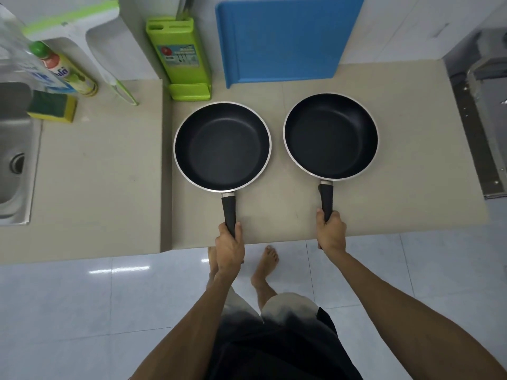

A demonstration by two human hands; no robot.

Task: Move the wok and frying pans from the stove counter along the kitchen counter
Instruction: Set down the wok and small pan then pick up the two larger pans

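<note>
Left hand and right hand each grip a frying pan's black handle at the worktop near edge. Left pan and right pan sit side by side, apart, bare worktop to their left. Green holder label unreadable.

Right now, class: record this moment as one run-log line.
left hand: grips left black nonstick frying pan handle | right hand: grips right black nonstick frying pan handle | both on beige counter
</note>
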